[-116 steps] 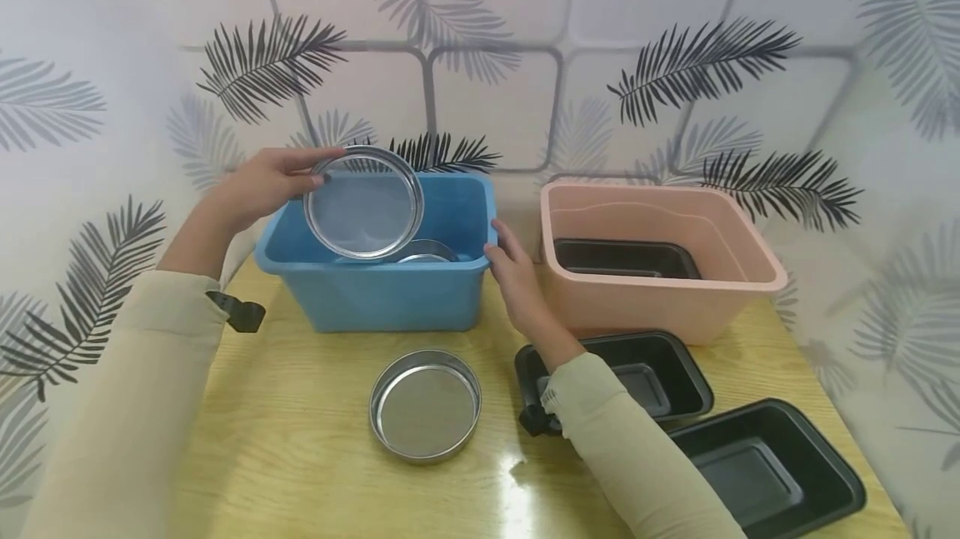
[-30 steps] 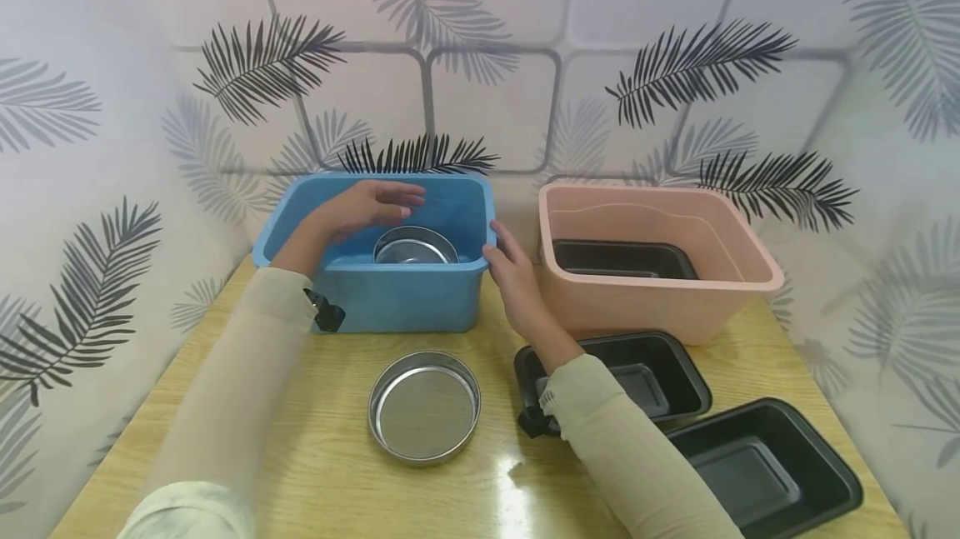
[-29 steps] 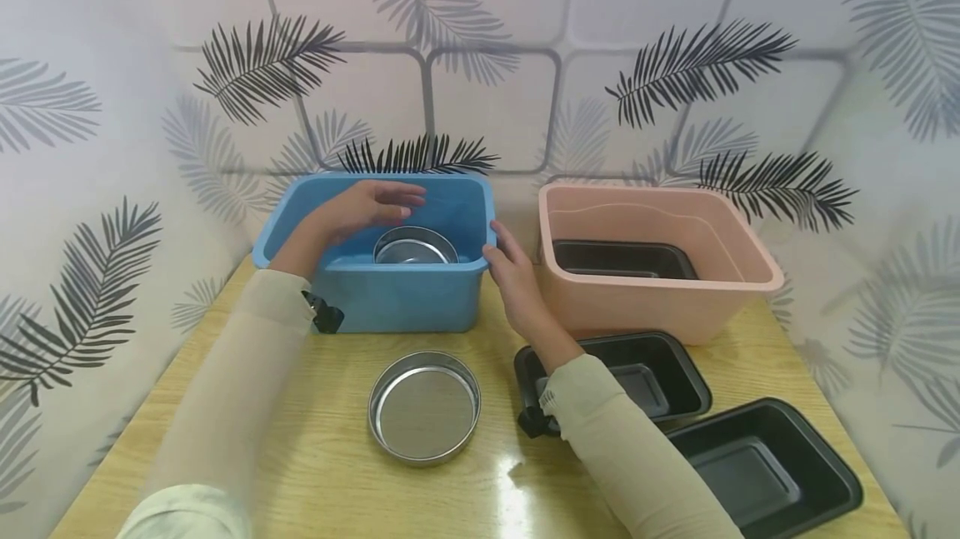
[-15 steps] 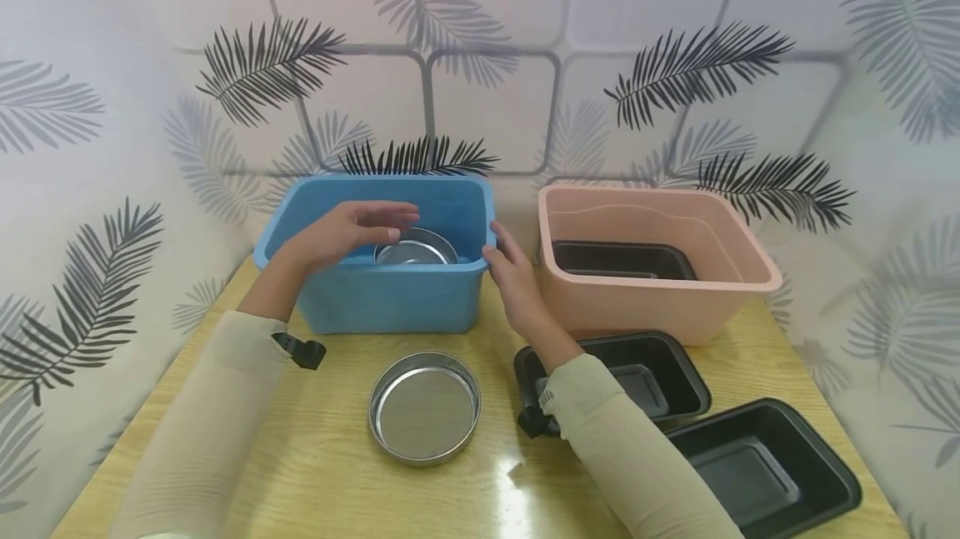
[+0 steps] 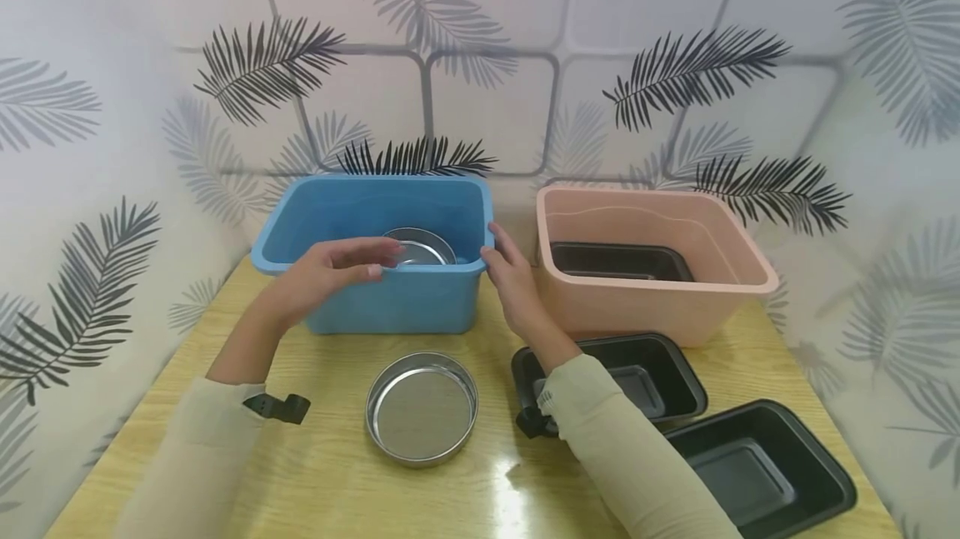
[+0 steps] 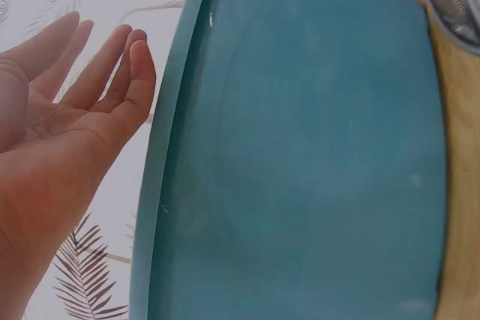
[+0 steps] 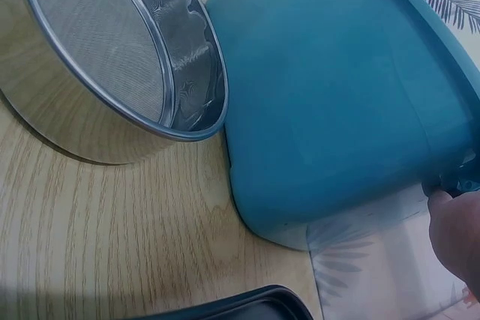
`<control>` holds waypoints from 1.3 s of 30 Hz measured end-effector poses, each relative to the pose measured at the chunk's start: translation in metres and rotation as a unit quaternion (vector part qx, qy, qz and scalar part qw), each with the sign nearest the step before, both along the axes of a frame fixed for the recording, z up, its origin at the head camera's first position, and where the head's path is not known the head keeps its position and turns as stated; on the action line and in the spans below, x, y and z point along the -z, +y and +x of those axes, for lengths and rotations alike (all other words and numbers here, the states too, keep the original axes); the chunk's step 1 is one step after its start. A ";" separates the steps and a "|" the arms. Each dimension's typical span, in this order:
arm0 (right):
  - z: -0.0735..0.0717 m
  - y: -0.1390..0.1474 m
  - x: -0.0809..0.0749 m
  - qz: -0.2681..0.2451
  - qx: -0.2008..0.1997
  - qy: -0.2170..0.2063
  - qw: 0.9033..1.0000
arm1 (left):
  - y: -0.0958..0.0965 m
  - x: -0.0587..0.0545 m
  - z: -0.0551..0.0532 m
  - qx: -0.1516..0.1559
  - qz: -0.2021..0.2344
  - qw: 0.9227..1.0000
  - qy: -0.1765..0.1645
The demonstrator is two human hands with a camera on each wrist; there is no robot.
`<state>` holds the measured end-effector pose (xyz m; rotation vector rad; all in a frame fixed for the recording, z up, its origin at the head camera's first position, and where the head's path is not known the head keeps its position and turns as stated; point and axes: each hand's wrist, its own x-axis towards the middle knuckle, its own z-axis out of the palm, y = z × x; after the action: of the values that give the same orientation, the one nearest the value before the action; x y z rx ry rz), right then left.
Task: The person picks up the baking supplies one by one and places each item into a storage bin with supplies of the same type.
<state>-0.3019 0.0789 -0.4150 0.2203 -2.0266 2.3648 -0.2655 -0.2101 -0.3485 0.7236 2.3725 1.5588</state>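
In the head view a blue plastic bin [image 5: 393, 297] stands at the back, with a round metal sieve [image 5: 423, 249] showing inside it. My left hand [image 5: 318, 276] hovers over the bin's front rim, its fingers loosely bent with nothing between them; the left wrist view shows the same hand [image 6: 82, 103] apart from the bin wall [image 6: 315, 148]. My right hand [image 5: 517, 285] grips the bin's right rim near the front corner. Another sieve [image 5: 422, 410] lies on the table in front, and its mesh [image 7: 105, 28] is plain in the right wrist view.
To the right of the blue bin stands a pink bin [image 5: 652, 301] with a black loaf pan [image 5: 622, 260] inside. Two more black pans lie before it: one pan [image 5: 645, 381] partly behind my right forearm, another pan [image 5: 750, 472] nearer the table's right edge.
About four seconds ago my left hand held a sieve over the blue bin; it let go of it, then drew back towards the front rim. My right hand stays on the rim.
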 end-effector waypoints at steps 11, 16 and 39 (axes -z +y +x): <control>-0.001 -0.001 -0.001 0.010 0.004 0.006 1.000 | -0.004 0.043 0.046 0.002 0.011 1.000 -0.012; -0.001 -0.001 0.000 0.010 0.003 0.003 1.000 | -0.008 0.065 0.065 -0.016 -0.007 1.000 -0.013; 0.001 0.001 -0.002 0.014 -0.009 -0.004 1.000 | -0.013 0.150 0.087 -0.056 0.022 0.994 -0.091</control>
<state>-0.3009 0.0803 -0.4130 0.2314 -2.0717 2.3529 -0.1780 -0.2232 -0.4981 0.4424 2.2859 1.6502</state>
